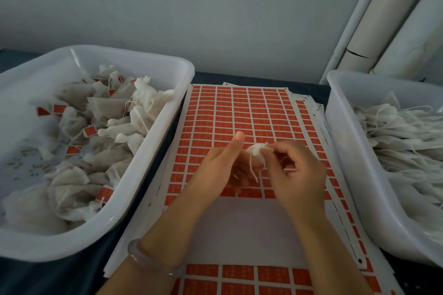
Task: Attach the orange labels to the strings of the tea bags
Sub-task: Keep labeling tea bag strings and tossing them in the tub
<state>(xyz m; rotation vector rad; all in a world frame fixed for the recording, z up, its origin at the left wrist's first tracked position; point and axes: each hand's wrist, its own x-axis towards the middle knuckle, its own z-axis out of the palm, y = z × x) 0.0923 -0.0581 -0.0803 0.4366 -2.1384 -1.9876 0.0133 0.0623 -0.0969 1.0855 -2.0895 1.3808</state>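
A sheet of orange labels [242, 108] lies flat on the table between two tubs, with a bare white strip across its near part. Above the sheet, my left hand [223, 165] cups a small white tea bag [255, 151], thumb raised beside it. My right hand [294, 170] pinches the top of the same bag with curled fingers. The bag's white string [253, 167] hangs down between my hands. Whether a label is stuck to that string cannot be seen.
A white tub [153, 170] on the left holds several tea bags with orange labels on their strings. A white tub [340, 127] on the right holds several unlabelled bags with loose strings. More label sheets lie stacked underneath. White pipes [388, 19] lean at the back right.
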